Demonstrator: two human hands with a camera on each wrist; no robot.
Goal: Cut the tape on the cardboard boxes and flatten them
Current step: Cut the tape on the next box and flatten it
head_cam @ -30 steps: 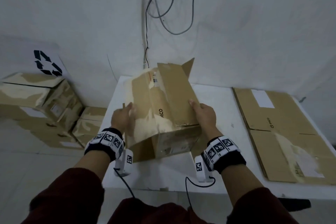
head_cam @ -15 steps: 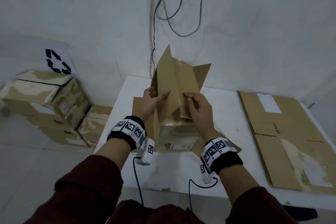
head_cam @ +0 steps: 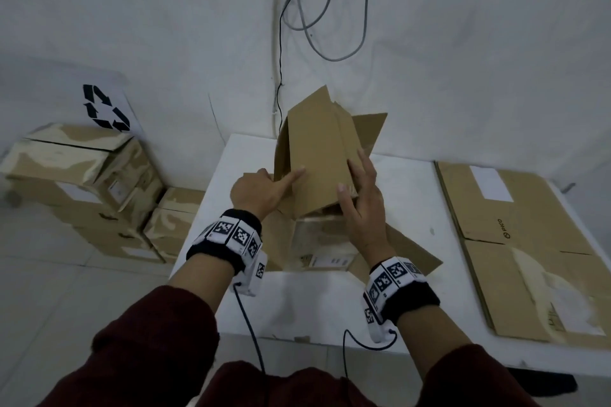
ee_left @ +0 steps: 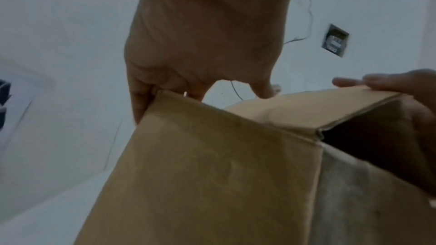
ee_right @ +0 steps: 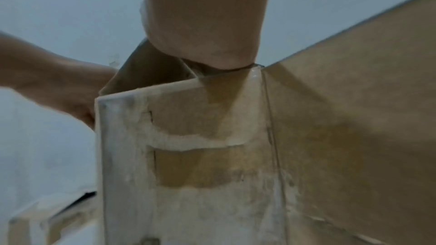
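On the white counter (head_cam: 297,304), near its far left corner, stands a brown cardboard box (head_cam: 317,155) with its top flaps raised and its lower flaps splayed out flat on the surface. Left of the box, the left hand (head_cam: 261,192) grips the edge of one raised flap, thumb on the near face and fingers curled behind it; the left wrist view shows the fingers (ee_left: 141,96) wrapped over the flap's top edge. Right of the box, the right hand (head_cam: 362,205) lies against the other side with fingers straight and spread, pressing the flap inward, thumb on the near face. Pale torn patches mark the box's lower wall (ee_right: 188,156). Further right of the box, flattened brown cardboard sheets (head_cam: 525,241) lie on the counter, touching one another. Left of the box, beyond the counter's edge, closed brown cardboard boxes (head_cam: 86,188) are stacked on the floor beneath a recycling sign (head_cam: 105,107).
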